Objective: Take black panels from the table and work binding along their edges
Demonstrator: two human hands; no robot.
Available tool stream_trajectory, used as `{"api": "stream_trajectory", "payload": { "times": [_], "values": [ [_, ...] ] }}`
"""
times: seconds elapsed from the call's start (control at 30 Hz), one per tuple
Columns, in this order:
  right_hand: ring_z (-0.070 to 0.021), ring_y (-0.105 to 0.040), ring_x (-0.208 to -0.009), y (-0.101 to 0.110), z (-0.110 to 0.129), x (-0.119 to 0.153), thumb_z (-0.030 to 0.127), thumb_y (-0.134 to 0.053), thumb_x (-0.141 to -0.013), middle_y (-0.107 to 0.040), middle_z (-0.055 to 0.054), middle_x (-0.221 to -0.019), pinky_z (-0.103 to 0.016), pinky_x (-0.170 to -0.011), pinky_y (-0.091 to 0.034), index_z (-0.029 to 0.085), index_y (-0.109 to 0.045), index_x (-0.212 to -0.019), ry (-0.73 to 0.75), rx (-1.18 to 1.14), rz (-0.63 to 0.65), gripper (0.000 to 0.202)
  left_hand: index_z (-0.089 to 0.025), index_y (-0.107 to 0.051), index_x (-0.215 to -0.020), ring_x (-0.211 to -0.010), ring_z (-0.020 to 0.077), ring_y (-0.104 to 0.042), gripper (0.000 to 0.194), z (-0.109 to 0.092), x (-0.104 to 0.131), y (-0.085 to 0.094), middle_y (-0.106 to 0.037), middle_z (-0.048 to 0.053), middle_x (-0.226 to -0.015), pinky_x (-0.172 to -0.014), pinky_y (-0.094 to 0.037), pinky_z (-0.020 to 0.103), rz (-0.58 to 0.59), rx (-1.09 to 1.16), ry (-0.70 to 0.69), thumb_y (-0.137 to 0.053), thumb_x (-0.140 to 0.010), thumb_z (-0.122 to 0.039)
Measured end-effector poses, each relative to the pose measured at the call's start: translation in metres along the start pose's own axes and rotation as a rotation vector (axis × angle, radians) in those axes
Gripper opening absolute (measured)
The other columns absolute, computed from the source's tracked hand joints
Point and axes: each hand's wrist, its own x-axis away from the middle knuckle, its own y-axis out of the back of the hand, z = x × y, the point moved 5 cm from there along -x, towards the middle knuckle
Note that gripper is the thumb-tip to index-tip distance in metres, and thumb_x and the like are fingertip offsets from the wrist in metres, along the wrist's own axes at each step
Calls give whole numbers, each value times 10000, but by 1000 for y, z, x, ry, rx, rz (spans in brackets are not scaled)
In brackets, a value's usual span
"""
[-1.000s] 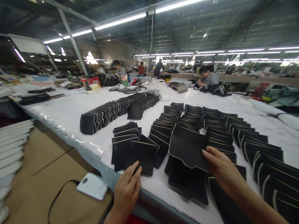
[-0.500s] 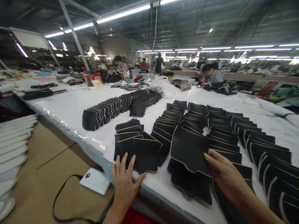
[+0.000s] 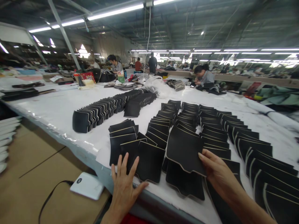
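Note:
My left hand [image 3: 125,180] lies with fingers spread over the lower edge of a few overlapping black leather-like panels. Just right of its fingertips, the top panel [image 3: 151,160] sits slightly turned, its notched edge towards me. Between thumb and fingers, my right hand [image 3: 213,165] pinches the right edge of another black panel [image 3: 184,147] with a pale rim. That panel is over a similar black panel [image 3: 184,180], partly hidden beneath it. Fanned rows of black panels [image 3: 215,137] run away behind and to the right of my right hand.
A long row of upright black pieces [image 3: 80,121] stands farther back on the white table [image 3: 58,109]. A white phone-like device [image 3: 87,185] with a black cable lies on brown board at lower left. Clear plastic bags [image 3: 155,85] and seated co-workers [image 3: 205,76] are beyond.
The view has swung slightly right. The top panel by my left hand has slid right and turned a little. My right hand keeps its pinch on the other panel.

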Motion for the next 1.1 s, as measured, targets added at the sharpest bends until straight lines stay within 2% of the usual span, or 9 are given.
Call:
{"api": "stream_trajectory", "payload": {
  "times": [0.13,0.27,0.47,0.63,0.87,1.1],
  "values": [
    [-84,-519,-523,2,2,1,310,-857,-629,-570,57,-619,-182,-504,-465,211,-612,-716,-4,-25,-19,278,-254,-335,-1473,-1430,417,-155,824,-1,3,1,-189,157,-1572,-1096,-133,672,-28,65,-4,-544,-798,-677],
    [-106,-569,-591,2,1,2,332,-853,-633,-615,33,-686,-200,-561,-492,206,-637,-756,-21,-8,-15,278,-245,-280,-1492,-1432,417,-145,856,-1,6,4,-197,167,-1562,-1106,-123,667,-53,128,0,-491,-806,-710],
    [-112,-548,-552,1,1,6,334,-851,-624,-613,30,-670,-222,-546,-487,211,-638,-749,-23,15,-19,276,-253,-206,-1508,-1433,409,-145,883,3,8,8,-208,175,-1546,-1106,-168,653,-89,175,-22,-479,-807,-715],
    [-97,-534,-564,-1,2,10,326,-843,-642,-602,33,-687,-191,-538,-478,211,-648,-758,-19,0,-5,255,-246,-190,-1509,-1427,413,-161,905,2,9,12,-215,185,-1537,-1106,-179,657,-110,187,-53,-483,-797,-722],
    [-85,-524,-557,-2,3,13,300,-844,-650,-574,47,-665,-181,-541,-485,213,-633,-756,-20,-37,0,251,-237,-209,-1504,-1429,414,-155,917,5,12,9,-226,180,-1536,-1109,-176,663,-91,205,-46,-495,-785,-729],
    [-103,-575,-604,-2,2,15,312,-834,-662,-637,24,-719,-195,-588,-508,209,-660,-787,-17,-16,3,237,-222,-208,-1501,-1429,414,-154,916,6,13,12,-225,191,-1532,-1100,-208,664,-91,234,-65,-501,-789,-718]
  ]
}}
